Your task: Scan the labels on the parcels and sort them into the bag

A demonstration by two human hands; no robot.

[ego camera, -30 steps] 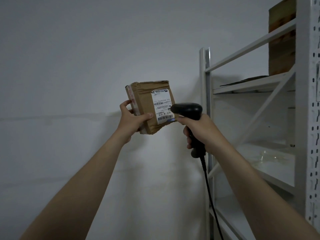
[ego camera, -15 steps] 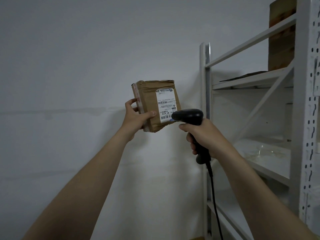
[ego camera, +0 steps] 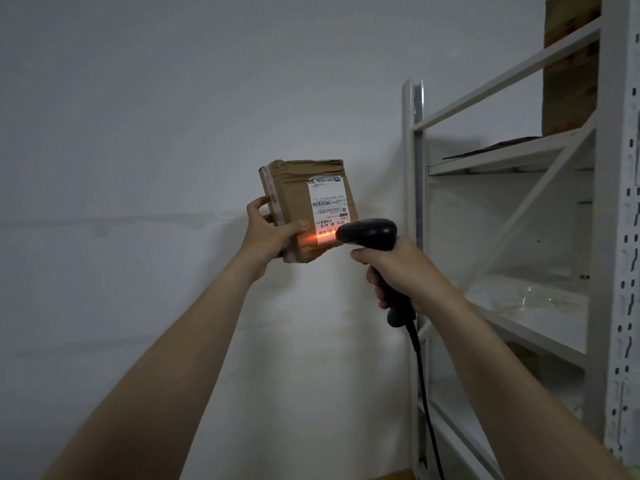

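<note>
head | parcel (ego camera: 298, 202) held up before the wall (ego camera: 138, 133), label (ego camera: 329, 206) toward camera, long axis near upright | left hand (ego camera: 268, 233) at its 8 o'clock, fingers (ego camera: 258, 204) and thumb pinching the lower corner | scanner (ego camera: 369, 233) at its 4 o'clock, nose just beside the red-lit barcode (ego camera: 327, 233) | right hand (ego camera: 398, 271) curled round the handle | bag unseen

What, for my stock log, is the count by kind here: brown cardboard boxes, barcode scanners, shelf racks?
Brown cardboard boxes: 2, the parcel gripped by the left hand and a box on the rack's top shelf.
Barcode scanners: 1, the black scanner gripped by the right hand.
Shelf racks: 1, the white rack.
Total: 4.
</note>
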